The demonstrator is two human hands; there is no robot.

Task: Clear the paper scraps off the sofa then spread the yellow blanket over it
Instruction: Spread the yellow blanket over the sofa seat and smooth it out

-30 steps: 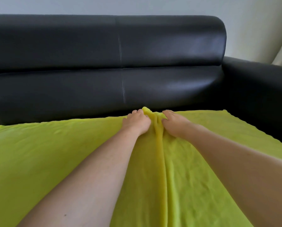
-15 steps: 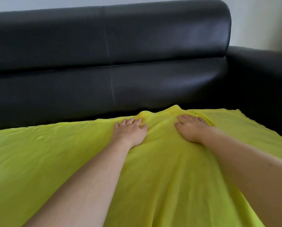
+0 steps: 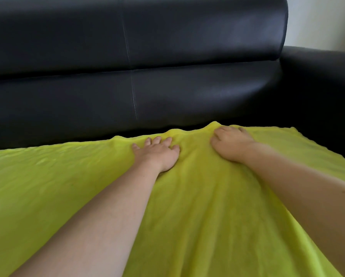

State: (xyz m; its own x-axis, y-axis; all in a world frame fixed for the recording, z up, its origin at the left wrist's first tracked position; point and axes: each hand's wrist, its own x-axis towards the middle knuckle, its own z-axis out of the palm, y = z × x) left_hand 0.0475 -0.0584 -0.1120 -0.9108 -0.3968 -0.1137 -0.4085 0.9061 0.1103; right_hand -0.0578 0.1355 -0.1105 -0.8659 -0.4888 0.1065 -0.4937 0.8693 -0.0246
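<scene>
Both hands have drawn apart since a second ago, when they were pinched together around a raised ridge of cloth; that ridge has flattened into a low hump between them. The left hand point(image 3: 156, 154) lies palm down on the yellow blanket point(image 3: 197, 206), fingers spread and pressed flat, gripping nothing. The right hand point(image 3: 230, 145) rests on the cloth too, further forward than the left, its fingers curled loosely over the blanket's far edge — whether they actually pinch the hem or only press on it, I cannot tell.

Between the two hands the blanket rises in a soft swell that peaks just beyond the right hand's thumb side, at the far hem. From there the hem runs leftward past the left hand's fingertips in a gently wavy line, and rightward past the right hand to a corner near the armrest point(image 3: 317, 80). Shallow folds fan back from the hands toward the person along both bare forearms. To the left of the left hand the cloth lies smoother, with only small ripples.

Beyond the fingertips of both hands a dark strip of bare seat shows, then the backrest of the black sofa point(image 3: 187, 47) — glossy, with a vertical seam running down it beyond the left hand. The armrest stands to the right of the right hand, and a pale wall point(image 3: 323, 21) shows above it.
</scene>
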